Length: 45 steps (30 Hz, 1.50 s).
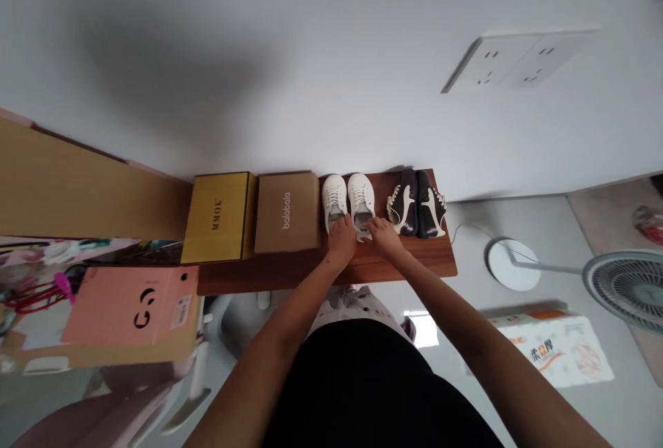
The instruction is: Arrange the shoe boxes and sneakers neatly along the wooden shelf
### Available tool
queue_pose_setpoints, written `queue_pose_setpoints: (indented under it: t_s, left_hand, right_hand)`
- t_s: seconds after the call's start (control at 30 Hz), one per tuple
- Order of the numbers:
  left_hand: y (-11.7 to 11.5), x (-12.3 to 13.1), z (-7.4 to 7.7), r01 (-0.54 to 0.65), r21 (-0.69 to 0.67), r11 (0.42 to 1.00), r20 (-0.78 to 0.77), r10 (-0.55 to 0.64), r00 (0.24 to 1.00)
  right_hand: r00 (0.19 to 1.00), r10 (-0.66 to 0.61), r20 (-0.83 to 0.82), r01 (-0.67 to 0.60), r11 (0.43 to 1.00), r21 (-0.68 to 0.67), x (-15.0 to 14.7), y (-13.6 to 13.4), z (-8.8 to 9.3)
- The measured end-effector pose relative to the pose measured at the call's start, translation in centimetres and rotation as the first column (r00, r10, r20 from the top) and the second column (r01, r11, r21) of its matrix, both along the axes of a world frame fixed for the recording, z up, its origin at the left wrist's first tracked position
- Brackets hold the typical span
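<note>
A pair of white lace-up sneakers stands on the brown wooden shelf top [290, 275], toes toward the wall. My left hand [342, 238] is closed on the heel of the left white sneaker [334, 192]. At the heel of the right white sneaker [360, 192], my right hand [385, 235] has its fingers closed on the back rim; the fingertips are partly hidden. Just to the right sits a pair of dark shoes [429, 205] with cream trim, apart from the sneakers. A brown balabala shoebox [288, 217] lies to the left, close to the left sneaker.
Left of the brown box is a yellow MMOK box [216, 217], then a pink box [132, 304] on a cluttered desk. A fan [635, 290] with a round base [512, 265] and a white package [559, 350] stand on the floor at right. Wall sockets [521, 60] are above.
</note>
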<state>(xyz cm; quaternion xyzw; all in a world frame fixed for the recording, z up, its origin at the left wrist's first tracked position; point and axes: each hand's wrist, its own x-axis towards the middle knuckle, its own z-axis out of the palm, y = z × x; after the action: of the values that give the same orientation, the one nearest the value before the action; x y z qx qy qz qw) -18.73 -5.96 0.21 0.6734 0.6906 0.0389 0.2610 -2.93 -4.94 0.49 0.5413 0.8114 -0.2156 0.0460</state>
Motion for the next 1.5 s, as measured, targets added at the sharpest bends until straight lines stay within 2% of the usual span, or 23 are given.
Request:
queue_pose_setpoints:
  t_s: [0.1,0.17,0.27,0.4,0.47,0.63,0.8,0.9,1.0,1.2,1.33,1.5]
  left_hand:
    - [0.0,2.5,0.1,0.093,0.015,0.996,0.098,-0.094,0.991]
    - [-0.1,4.7,-0.3,0.171,0.014,0.985,0.184,-0.171,0.968]
    - [-0.2,7.8,-1.6,0.24,-0.001,0.971,0.278,-0.23,0.933]
    - [0.3,10.5,-3.6,0.222,-0.079,0.972,0.306,-0.188,0.933]
    - [0.9,11.2,-4.3,0.211,-0.115,0.971,0.294,-0.17,0.94]
    - [2.7,12.4,-4.9,0.217,-0.169,0.961,0.21,-0.18,0.961]
    - [3.7,12.6,-3.9,0.261,-0.237,0.936,0.143,-0.232,0.962]
    - [3.9,12.8,-2.8,0.32,-0.24,0.917,0.138,-0.294,0.946]
    - [4.1,13.1,-1.9,0.371,-0.224,0.901,0.112,-0.355,0.928]
    - [4.2,13.9,0.0,0.431,-0.231,0.872,-0.025,-0.448,0.894]
    - [4.1,14.3,1.3,0.495,-0.158,0.855,-0.105,-0.513,0.852]
    - [4.0,15.4,2.2,0.539,-0.079,0.839,-0.148,-0.544,0.826]
  right_hand:
    - [0.983,-0.14,-0.118,0.152,0.983,0.1,5.1,-1.5,-0.5]
    - [0.952,-0.257,-0.165,0.283,0.946,0.156,8.8,-2.3,-1.2]
    - [0.872,-0.446,-0.2,0.484,0.845,0.227,13.3,-3.2,-2.5]
    - [0.726,-0.651,-0.223,0.687,0.678,0.26,16.9,-3.5,-4.3]
    - [0.686,-0.699,-0.201,0.727,0.651,0.217,17.8,-3.2,-5.1]
    - [0.701,-0.701,-0.133,0.709,0.706,0.015,18.9,-2.1,-6.1]
    - [0.715,-0.67,-0.2,0.668,0.739,-0.088,19.4,-1.2,-5.6]
    - [0.741,-0.634,-0.219,0.638,0.767,-0.062,19.5,-1.0,-5.0]
    - [0.812,-0.554,-0.182,0.564,0.826,0.005,19.3,-0.7,-4.2]
    - [0.931,-0.351,0.105,0.338,0.933,0.12,17.8,-0.3,-2.3]
    - [0.943,-0.264,0.204,0.23,0.957,0.176,16.7,-0.2,-1.3]
    - [0.942,-0.225,0.25,0.177,0.963,0.201,15.9,0.2,-0.9]
